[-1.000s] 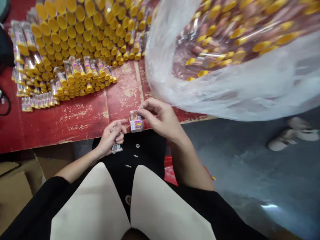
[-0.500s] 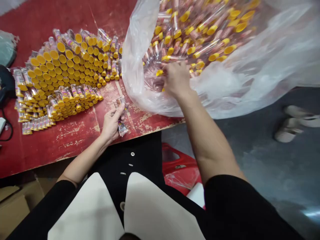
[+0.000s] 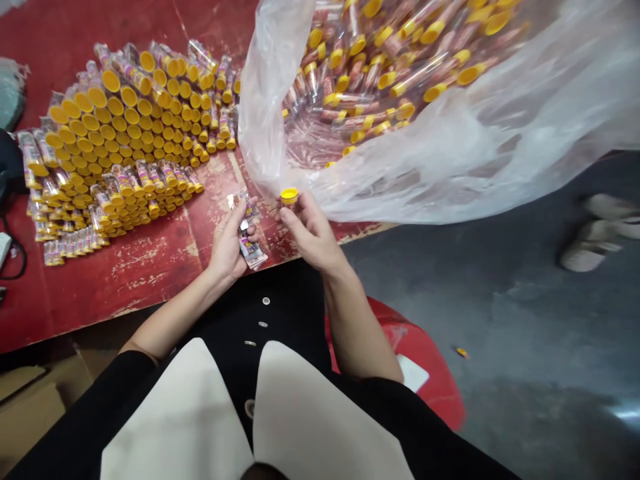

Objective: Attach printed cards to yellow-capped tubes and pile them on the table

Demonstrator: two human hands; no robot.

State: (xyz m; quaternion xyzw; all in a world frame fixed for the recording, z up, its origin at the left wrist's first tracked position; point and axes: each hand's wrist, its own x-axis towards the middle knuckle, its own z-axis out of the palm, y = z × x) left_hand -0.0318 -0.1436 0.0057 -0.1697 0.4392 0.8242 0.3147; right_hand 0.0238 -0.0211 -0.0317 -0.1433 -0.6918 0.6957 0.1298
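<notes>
My left hand (image 3: pixel 234 237) is closed on a small stack of printed labels (image 3: pixel 253 251) just over the table's front edge. A hand's width to its right, my right hand (image 3: pixel 313 233) grips a yellow-capped tube (image 3: pixel 289 197); its cap faces up and the fingers hide most of its body. Behind my right hand lies a large clear plastic bag (image 3: pixel 400 187), open and full of loose tubes with yellow caps (image 3: pixel 360 100). To the left, many labelled tubes (image 3: pixel 120 123) are piled in rows, yellow ends facing me.
The worn red table (image 3: pixel 150 273) ends just in front of my body. A red stool (image 3: pixel 425 347) stands below at the right. Shoes (image 3: pixel 595 233) and a small yellow-and-dark scrap (image 3: pixel 462 352) are on the grey floor. A dark object (image 3: pixel 10 170) sits at the far left.
My right hand has come out of the plastic bag, toward my body and left, with a yellow-capped tube in it. The left hand still holds the labels.
</notes>
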